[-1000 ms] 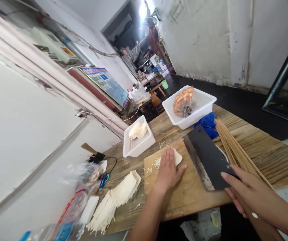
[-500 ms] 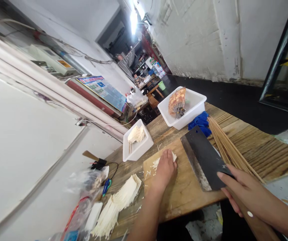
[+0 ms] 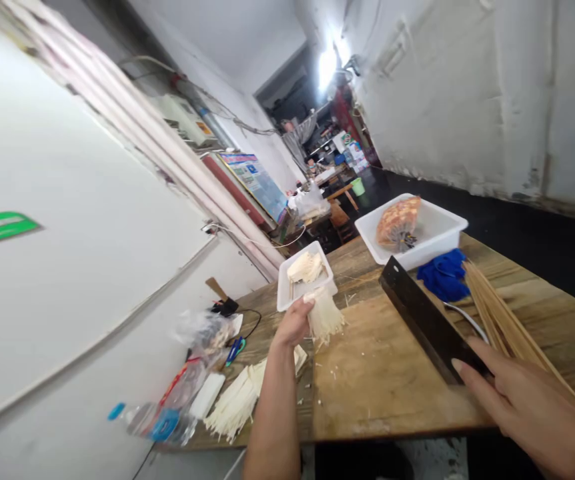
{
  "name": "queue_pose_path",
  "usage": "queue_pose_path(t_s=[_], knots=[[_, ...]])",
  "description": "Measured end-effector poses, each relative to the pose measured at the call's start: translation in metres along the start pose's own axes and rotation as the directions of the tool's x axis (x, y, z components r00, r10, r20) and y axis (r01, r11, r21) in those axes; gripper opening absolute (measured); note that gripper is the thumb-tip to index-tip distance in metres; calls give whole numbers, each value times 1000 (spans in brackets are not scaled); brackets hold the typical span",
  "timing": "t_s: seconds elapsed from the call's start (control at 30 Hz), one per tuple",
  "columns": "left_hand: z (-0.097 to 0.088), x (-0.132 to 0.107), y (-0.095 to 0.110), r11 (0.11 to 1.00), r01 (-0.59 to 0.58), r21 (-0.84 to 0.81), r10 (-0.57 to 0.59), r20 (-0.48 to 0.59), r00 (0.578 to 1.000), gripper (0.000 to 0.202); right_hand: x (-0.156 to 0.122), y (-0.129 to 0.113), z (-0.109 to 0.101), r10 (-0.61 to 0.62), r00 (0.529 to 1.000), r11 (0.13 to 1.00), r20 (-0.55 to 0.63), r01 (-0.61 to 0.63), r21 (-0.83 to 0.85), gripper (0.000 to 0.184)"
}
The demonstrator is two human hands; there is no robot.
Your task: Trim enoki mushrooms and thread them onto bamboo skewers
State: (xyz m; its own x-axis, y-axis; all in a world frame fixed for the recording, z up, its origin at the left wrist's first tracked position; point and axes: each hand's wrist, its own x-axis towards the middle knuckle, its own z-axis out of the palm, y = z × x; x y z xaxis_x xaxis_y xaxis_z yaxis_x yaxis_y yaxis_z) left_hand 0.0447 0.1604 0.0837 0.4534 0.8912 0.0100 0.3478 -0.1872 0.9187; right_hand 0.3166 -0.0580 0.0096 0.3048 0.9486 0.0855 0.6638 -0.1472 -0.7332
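My left hand [image 3: 295, 323] pinches a fringed bunch of pale enoki mushrooms [image 3: 325, 316] over the far left edge of the wooden cutting board [image 3: 387, 367]. My right hand [image 3: 522, 400] grips a dark, wide-bladed cleaver [image 3: 427, 320], raised over the board's right side. Just beyond my left hand, a small white tray [image 3: 283, 293] contains more pale enoki, with a thin stick showing. Another pile of enoki [image 3: 240, 400] lies on the table left of the board, partly behind my left forearm. Small pale scraps dot the board.
A larger white tub [image 3: 435, 250] with a bag of orange-brown skewered food stands at the back. Beside it are a blue cloth [image 3: 442, 273] and long bamboo skewers [image 3: 507, 313]. On the left lie a blue-green cutter [image 3: 235, 351], plastic bags and a water bottle [image 3: 160, 423].
My left hand has lifted the enoki from the board and carried it toward the small tray. The cleaver's blade has turned more edge-on in my right hand. The view has swung left.
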Motion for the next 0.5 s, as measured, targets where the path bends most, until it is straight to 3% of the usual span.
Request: queue_pose_path(t_s=[0.1,0.23,0.37,0.5], knots=[[-16,-14,-13,968,4,-250,-23,-72,997,57,17,-23,0,-74,996,958,51,85,-272,37],[-25,-33,-37,857,29,-514,-94,-102,990,52,39,-57,10,-135,984,786,115,177,-592,20],[-27,-49,-59,721,45,-692,-160,-103,982,50,62,-82,28,-239,961,650,140,266,-712,21],[-26,-60,-74,609,56,-791,-196,-82,977,43,87,-99,45,-231,961,625,154,267,-733,23]])
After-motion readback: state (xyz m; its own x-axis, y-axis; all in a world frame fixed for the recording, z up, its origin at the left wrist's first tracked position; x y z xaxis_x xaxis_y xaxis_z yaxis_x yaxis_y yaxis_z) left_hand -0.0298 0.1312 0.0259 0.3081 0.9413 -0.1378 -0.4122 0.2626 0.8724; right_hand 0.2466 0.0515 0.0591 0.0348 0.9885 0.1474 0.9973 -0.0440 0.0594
